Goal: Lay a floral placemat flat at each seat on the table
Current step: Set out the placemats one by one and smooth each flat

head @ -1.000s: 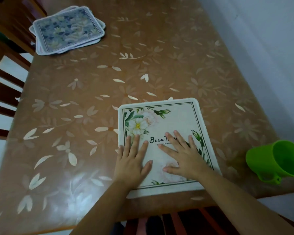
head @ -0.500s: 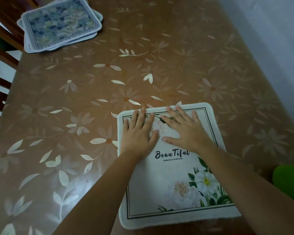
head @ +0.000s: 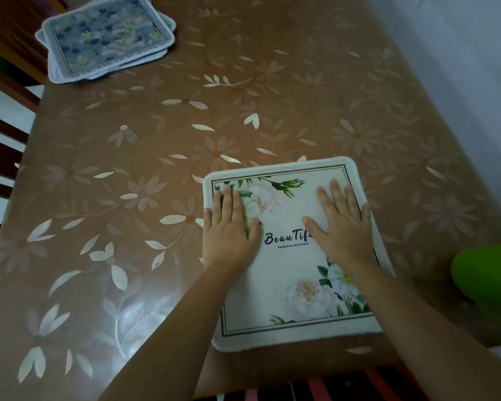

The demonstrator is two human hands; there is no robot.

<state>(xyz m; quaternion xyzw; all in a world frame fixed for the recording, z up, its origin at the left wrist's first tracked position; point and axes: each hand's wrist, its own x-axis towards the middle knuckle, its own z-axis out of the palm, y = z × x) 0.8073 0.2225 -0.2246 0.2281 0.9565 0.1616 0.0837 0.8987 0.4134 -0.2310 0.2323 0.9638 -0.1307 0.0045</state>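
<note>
The white floral placemat [head: 289, 273] lies flat at the counter's [head: 243, 111] near edge. The left hand [head: 229, 230] and right hand [head: 343, 230] press it, fingers [head: 227, 198] straight, grasping nothing. A stack of blue placemats [head: 107, 39] sits far left; a green cup [head: 486, 276] stands near its right

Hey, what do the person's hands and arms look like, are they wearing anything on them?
Nothing worn. The left hand and right hand are bare: no gloves, rings, watch or bracelet visible. The forearms are bare too, with no sleeve showing up to the frame's edge. Nails are too blurred to judge.
</note>
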